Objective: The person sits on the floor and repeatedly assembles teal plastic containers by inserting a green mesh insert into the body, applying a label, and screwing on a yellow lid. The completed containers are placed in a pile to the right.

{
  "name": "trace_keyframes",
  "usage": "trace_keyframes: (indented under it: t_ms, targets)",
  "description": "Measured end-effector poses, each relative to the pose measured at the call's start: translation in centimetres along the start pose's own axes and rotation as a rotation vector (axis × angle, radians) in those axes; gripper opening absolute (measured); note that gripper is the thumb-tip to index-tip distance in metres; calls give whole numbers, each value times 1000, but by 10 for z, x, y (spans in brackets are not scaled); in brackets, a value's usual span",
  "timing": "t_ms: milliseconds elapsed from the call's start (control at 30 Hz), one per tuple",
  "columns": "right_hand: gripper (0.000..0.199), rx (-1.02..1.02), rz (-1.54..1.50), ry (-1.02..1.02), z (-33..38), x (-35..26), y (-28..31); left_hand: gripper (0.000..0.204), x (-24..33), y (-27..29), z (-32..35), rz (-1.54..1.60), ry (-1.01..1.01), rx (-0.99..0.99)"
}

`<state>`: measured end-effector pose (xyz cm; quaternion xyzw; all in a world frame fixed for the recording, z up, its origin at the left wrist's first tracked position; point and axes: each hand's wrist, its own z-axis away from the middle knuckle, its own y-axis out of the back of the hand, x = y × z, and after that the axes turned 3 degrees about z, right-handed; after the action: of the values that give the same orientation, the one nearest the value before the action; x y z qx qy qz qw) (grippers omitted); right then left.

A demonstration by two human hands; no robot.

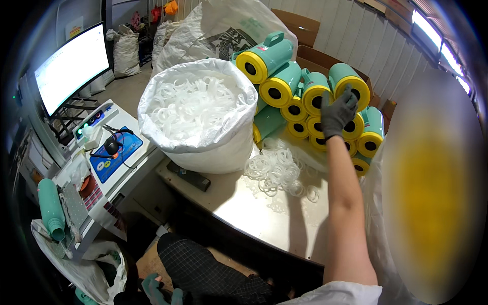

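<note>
My right hand (pixel 339 113), in a dark grey glove, reaches forward over the table. Its fingers lie against the yellow, dark-centred end of a green jug (pixel 343 72) at the upper right of a pile and seem to grip it. Other green jugs (pixel 277 52) lie stacked on their sides, yellow ends toward me, some with handles showing. Low in the view, beside my leg, my left hand (pixel 158 290) wears a grey-green glove; its visible fingers are apart, and nothing shows in them.
A white woven sack (pixel 203 152) full of translucent rings (pixel 195 104) stands on the table (pixel 249 218). Loose rings (pixel 277 168) lie in front of the jugs. At left are a lit monitor (pixel 73 66), a white device (pixel 119 127) and a green bottle (pixel 51 208). A blurred pale-and-yellow shape (pixel 432 193) fills the right.
</note>
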<state>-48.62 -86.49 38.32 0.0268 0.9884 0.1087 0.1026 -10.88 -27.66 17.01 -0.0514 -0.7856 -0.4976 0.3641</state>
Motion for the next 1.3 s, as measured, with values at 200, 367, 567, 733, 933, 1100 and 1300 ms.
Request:
trace_keyframes:
  t_ms: [200, 367, 567, 733, 933, 1100, 1300]
  targets:
    - [76, -307, -566, 228, 150, -68, 103, 58, -1, 17, 0, 129, 27, 79]
    - [69, -573, -944, 351, 271, -120, 183, 63, -27, 51, 25, 21, 148, 273]
    - [60, -817, -1221, 656, 314, -220, 274, 52, -150, 102, 213, 18, 727, 792]
    - [44, -764, -1029, 655, 270, -153, 248, 69, -206, 75, 324, -10, 1106, 1095]
    - [26, -574, -844, 534, 230, -129, 241, 82, -240, 65, 378, -159, 1548, 1364]
    - [40, -862, -821, 498, 271, -163, 255, 74, -293, 111, 350, -410, 1435, 1280]
    - [51, -1220, -1406, 524, 324, -206, 258, 52, -326, 160, 316, 17, 1377, 1019]
